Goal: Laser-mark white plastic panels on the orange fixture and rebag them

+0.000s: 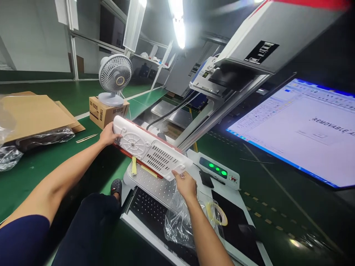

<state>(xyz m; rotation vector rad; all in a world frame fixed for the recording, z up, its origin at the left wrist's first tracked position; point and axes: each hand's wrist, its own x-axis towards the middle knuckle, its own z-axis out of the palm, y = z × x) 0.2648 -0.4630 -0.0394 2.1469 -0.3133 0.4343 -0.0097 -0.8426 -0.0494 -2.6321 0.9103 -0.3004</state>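
Nearest the camera, at six o'clock, a crumpled clear plastic bag (177, 221) lies on a dark keyboard (149, 214). Just beyond it, the right hand (186, 185) grips the near end of a long white vented panel (151, 149) — fingers closed on its edge. At ten o'clock the left hand (107, 135) clasps the far end, thumb on top. The panel hangs tilted over the perforated machine bed (154, 184). Farther off, at eleven o'clock, a small fan (115, 77) stands on a cardboard box (107, 112); a monitor (299, 129) glows at three o'clock.

A white housing (151, 149) with slotted vents and a red edge lies over a green tabletop (41, 162), a brown box (107, 111) at ten o'clock.
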